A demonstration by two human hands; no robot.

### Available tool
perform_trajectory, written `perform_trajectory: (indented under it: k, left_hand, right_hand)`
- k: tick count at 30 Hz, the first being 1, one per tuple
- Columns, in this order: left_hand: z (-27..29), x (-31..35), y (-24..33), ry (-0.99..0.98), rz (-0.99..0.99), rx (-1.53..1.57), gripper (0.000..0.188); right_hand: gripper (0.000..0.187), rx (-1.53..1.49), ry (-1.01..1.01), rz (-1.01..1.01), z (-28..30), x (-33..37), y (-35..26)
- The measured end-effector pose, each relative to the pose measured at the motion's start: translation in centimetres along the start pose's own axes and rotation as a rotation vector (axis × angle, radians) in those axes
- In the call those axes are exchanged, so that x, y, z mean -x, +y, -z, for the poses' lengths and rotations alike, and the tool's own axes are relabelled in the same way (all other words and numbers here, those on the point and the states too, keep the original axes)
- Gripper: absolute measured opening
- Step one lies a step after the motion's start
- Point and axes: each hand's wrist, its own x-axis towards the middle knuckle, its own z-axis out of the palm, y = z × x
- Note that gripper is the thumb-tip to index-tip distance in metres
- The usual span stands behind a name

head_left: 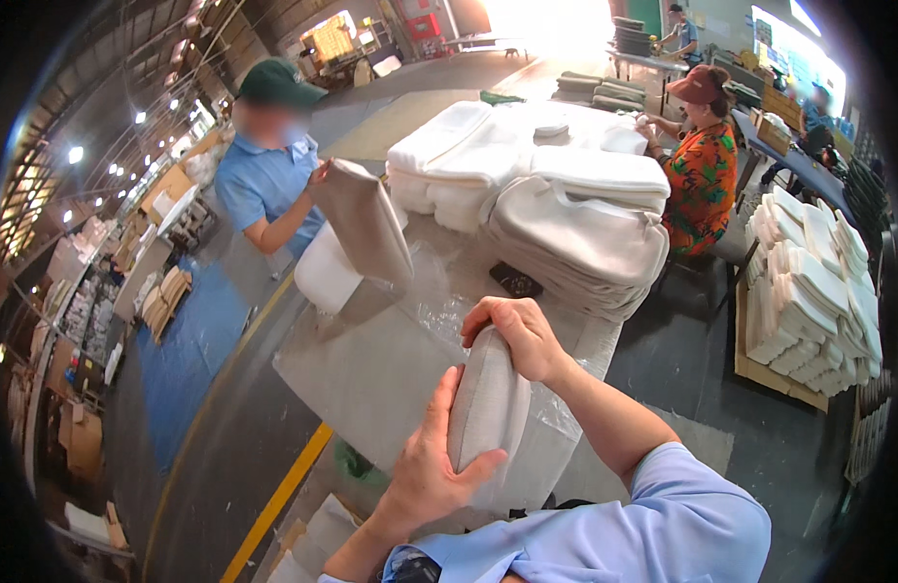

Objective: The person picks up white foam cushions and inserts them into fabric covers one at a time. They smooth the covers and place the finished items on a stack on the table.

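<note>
A light grey, fabric-covered cushion (488,408) stands on edge between my two hands above the table's near part. My left hand (434,471) is closed on its near left side, fingers along the fabric and thumb across the near end. At the far end my right hand (519,335) wraps over the top, its fingertips partly hidden. Just beyond lie a dark, phone-like object (516,280) and a thick pile of grey-beige cushions or covers (575,233). Clear plastic film (439,316) lies on the table (362,384) beside the cushion.
Across the table to the left, a person in blue (269,189) holds a taupe padded piece (366,219). White padded pieces (449,146) are piled at the back, near a person in an orange shirt (702,175). More white stacks (809,291) stand at right.
</note>
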Motion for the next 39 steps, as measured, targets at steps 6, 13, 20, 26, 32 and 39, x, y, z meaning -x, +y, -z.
perform_trajectory:
  k: [6,13,20,26,32,39]
  left_hand:
    - [-0.1,1.3,-0.4,0.005,-0.004,-0.087,0.101]
    - [0.7,4.0,-1.4,-0.101,0.006,-0.002,0.105]
    - [4.0,13.0,-6.0,-0.123,0.189,0.185,0.114]
    - [7.3,21.2,-7.3,0.047,0.64,0.36,0.098]
    - [5.5,27.1,-9.5,0.179,0.749,0.176,0.091]
    - [2.4,18.3,-2.0,0.322,0.416,-0.272,0.075]
  right_hand:
    - [0.087,0.037,0.101,-0.016,-1.3,1.4,2.9]
    - [0.094,0.058,0.088,-0.102,-0.9,4.6,7.9]
    - [0.058,0.157,0.063,-0.011,-3.0,8.8,9.6]
    - [0.048,0.478,0.074,-0.109,-2.3,14.4,12.1]
    - [0.051,0.369,0.099,-0.343,-1.2,18.7,13.9]
    - [0.054,0.288,0.139,-0.617,1.6,19.0,14.5]
